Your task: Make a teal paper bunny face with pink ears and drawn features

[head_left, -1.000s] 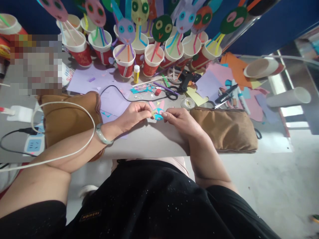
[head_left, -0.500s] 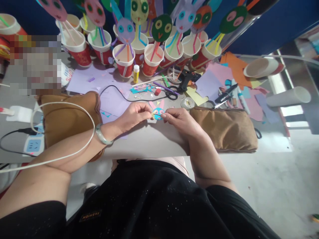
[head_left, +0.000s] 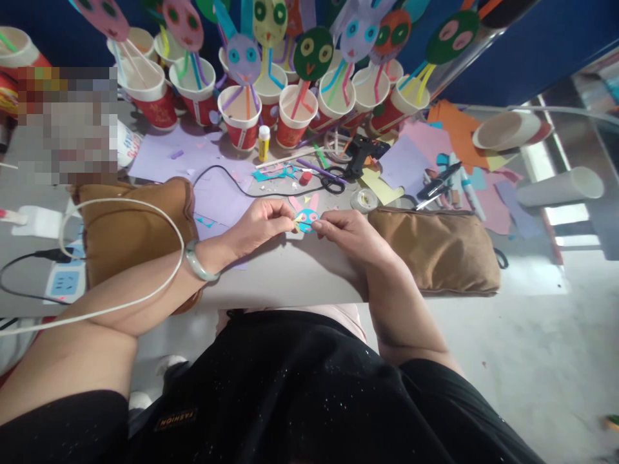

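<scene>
A small blue paper rabbit face (head_left: 305, 220) with pink ears and pink eyes lies between my two hands, above the table's near part. My left hand (head_left: 269, 220) pinches a small pale yellow piece (head_left: 296, 222) at the face's left side. My right hand (head_left: 341, 230) has its thumb and fingers closed on the right edge of the face. Just beyond the hands are a red cap (head_left: 306, 176), black scissors (head_left: 333, 182) and a round clear tape roll (head_left: 364, 200).
Brown cushions flank my arms, one at left (head_left: 138, 225) and one at right (head_left: 438, 251). Red-white cups (head_left: 240, 125) with paper faces on straws line the back. A glue stick (head_left: 264, 143), glue gun (head_left: 360, 154) and paper scraps lie before them. A white cable (head_left: 169, 264) loops over my left forearm.
</scene>
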`<state>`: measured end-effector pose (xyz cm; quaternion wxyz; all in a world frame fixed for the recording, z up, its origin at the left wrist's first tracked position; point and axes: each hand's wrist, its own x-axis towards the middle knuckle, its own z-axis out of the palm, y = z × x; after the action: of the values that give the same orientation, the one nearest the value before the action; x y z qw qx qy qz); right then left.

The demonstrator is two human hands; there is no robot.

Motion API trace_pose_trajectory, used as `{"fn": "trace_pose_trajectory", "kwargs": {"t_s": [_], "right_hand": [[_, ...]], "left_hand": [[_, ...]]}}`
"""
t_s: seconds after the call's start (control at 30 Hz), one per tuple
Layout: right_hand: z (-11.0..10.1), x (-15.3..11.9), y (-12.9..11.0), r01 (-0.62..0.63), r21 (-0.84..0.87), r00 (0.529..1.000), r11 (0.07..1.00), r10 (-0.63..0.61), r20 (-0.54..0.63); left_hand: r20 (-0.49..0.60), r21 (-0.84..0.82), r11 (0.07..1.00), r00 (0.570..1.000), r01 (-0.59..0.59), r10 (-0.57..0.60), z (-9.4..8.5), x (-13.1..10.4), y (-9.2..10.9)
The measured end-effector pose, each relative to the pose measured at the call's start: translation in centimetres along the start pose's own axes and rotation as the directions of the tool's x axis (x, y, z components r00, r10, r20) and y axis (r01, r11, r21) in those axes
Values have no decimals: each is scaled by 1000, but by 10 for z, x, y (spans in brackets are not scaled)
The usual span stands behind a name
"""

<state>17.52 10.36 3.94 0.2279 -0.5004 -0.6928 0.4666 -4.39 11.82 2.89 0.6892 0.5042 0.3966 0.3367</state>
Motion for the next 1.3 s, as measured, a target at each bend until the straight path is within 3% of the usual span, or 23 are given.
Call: {"fn": "trace_pose_trajectory", "kwargs": {"t_s": [0.27,0.6,1.3], "right_hand": [[-1,-1,1,-21,-9,999,1000,21,-33],[-4,0,0,-31,-11,999,999,31,22],[-4,0,-2,-11,-4,996,1000,12,87]], "left_hand": [[6,-7,1000,1000,21,-21,-1,0,2],[29,-35,999,999,34,-33,-4,0,-3],[97,78,995,993,62,-69,-2,-1,3]]}}
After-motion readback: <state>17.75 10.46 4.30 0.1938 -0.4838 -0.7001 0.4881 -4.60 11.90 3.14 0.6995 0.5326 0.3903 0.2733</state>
